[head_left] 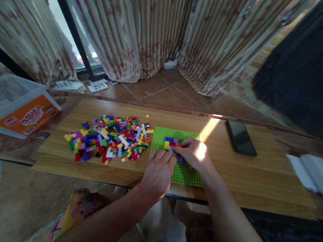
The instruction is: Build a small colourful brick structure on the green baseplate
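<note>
A green studded baseplate (187, 177) lies on the wooden board, with a small build of coloured toy bricks (167, 144) on it in blue, red, yellow and purple. My right hand (194, 153) reaches over the build from the right, thumb and forefinger pinched at a brick there; the fingers hide most of that brick. Over the left part of the plate rests my left hand (159, 170), its fingers bent and close together just in front of the build. What lies under those fingertips is hidden.
Left of the plate spreads a pile of loose bricks (113, 137). A clear plastic tub (15, 105) with an orange label stands at the far left. To the right lie a black phone (241, 138) and white tissue (319, 176). Curtains (148, 31) hang beyond the table.
</note>
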`<state>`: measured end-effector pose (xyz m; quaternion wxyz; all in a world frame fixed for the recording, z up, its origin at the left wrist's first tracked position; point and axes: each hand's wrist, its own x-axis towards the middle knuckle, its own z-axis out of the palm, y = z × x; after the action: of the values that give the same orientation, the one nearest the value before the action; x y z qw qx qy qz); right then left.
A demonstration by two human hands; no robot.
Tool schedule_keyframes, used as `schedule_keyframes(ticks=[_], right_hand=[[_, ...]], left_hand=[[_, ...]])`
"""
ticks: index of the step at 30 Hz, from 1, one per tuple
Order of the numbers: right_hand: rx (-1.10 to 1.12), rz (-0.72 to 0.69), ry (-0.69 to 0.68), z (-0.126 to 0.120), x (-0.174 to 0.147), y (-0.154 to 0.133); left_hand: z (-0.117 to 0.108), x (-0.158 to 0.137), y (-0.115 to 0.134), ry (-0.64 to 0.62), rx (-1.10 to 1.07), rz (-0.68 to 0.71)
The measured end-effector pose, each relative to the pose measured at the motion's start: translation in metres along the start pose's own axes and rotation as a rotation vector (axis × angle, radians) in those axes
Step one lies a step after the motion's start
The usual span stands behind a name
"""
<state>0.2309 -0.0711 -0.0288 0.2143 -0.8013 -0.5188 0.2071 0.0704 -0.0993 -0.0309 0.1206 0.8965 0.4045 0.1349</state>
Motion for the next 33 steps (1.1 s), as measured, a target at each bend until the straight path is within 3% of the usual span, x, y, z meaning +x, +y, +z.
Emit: schedule_keyframes(ticks=[11, 17, 21, 27, 33], right_hand=[[-0.025, -0.014, -0.002, 0.006, 0.003, -0.005], [0.059, -0.078, -0.008, 0.004, 0.003, 0.006], [0.192, -0.135, -0.052, -0.002, 0.007, 0.018], [0.363, -0.128, -0.121, -0.008, 0.015, 0.031], [0.367, -0.171, -0.21, -0.011, 0.012, 0.035]], left_hand=[[0.003, 0.004, -0.002, 0.026, -0.024, -0.021], [0.004, 0.003, -0.008, 0.075, -0.092, 0.001], [0.007, 0.002, -0.016, 0.159, -0.201, 0.025], [0.003, 0.009, -0.031, 0.282, -0.302, -0.093], [0.002, 0.012, -0.033, 0.293, -0.299, -0.082]])
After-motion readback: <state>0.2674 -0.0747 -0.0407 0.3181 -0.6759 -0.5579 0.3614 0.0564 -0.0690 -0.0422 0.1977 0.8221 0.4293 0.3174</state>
